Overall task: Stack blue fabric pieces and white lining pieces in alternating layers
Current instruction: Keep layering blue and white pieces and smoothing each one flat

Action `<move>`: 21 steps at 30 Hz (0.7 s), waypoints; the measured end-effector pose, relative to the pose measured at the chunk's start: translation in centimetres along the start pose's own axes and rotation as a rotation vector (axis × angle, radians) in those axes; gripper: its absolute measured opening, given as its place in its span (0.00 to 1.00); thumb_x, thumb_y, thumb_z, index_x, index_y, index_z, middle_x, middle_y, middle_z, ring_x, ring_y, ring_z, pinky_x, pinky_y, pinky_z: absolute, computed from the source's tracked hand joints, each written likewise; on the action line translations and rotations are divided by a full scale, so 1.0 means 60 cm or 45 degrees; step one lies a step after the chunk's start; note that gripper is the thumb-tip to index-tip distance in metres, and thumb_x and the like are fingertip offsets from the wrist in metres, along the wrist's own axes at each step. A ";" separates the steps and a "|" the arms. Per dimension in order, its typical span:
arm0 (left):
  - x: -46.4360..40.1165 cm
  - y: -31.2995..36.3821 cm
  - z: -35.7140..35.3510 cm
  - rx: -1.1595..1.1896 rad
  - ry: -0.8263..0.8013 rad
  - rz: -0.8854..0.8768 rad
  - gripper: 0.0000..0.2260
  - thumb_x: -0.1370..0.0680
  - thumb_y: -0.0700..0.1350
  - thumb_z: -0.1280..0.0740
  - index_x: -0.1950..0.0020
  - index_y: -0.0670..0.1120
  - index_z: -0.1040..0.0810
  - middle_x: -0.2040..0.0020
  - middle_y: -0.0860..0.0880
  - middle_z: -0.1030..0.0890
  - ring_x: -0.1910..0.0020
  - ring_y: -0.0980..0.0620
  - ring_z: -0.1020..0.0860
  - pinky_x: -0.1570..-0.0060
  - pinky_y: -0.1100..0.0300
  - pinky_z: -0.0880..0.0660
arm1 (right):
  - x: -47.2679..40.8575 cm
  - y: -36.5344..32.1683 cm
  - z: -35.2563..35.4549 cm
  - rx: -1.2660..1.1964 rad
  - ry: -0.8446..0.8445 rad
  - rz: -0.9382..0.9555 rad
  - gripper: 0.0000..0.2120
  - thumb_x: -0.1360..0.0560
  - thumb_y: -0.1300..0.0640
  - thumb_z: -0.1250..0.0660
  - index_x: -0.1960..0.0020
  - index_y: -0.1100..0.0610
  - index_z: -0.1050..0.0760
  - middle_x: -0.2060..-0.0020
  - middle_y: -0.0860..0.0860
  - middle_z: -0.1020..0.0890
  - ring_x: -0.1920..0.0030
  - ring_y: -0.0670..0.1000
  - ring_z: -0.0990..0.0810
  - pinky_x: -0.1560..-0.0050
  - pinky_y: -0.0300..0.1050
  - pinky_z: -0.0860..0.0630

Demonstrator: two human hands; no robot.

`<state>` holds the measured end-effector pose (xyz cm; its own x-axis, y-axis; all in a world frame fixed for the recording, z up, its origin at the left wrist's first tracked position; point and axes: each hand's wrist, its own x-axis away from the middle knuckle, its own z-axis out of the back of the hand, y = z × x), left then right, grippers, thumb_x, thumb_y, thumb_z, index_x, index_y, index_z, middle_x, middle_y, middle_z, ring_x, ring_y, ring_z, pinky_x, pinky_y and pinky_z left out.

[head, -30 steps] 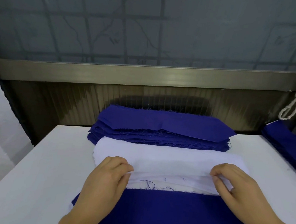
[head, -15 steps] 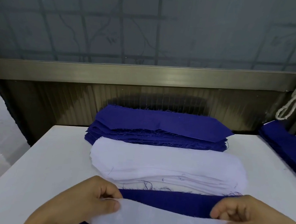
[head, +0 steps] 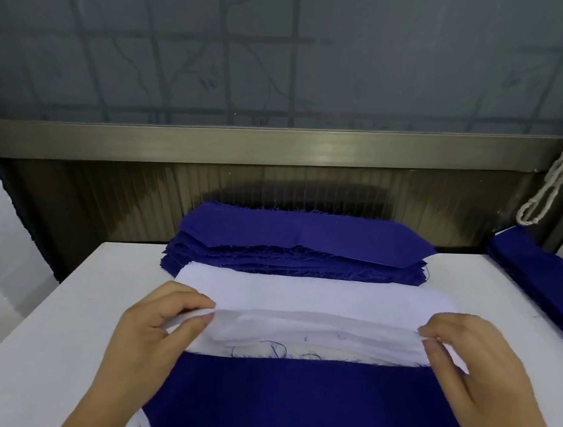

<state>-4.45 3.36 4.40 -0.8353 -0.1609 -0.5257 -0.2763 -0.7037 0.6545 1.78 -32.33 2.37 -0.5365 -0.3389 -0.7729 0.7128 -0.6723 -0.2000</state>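
On the white table [head: 57, 312], both hands' fingers [head: 196, 303] pinch the top white lining piece's [head: 314, 323] ends.

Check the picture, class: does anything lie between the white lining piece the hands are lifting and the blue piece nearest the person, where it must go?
Nothing visible does. The left hand and right hand pinch the white lining piece at its ends, and the blue piece just in front lies bare apart from loose threads at its far edge.
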 end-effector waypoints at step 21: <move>0.054 -0.032 -0.008 -0.261 -0.849 -0.099 0.10 0.27 0.39 0.33 0.56 0.54 0.16 0.57 0.61 0.21 0.54 0.65 0.24 0.49 0.70 0.30 | 0.063 -0.001 0.001 0.017 -0.562 0.021 0.08 0.36 0.63 0.40 0.67 0.51 0.26 0.64 0.40 0.24 0.63 0.40 0.28 0.60 0.32 0.32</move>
<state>-6.38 3.88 1.18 -0.9483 0.3076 -0.0784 -0.3065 -0.8227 0.4788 -0.31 -33.64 -0.53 -0.6685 -0.5967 -0.4439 0.7188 -0.6715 -0.1798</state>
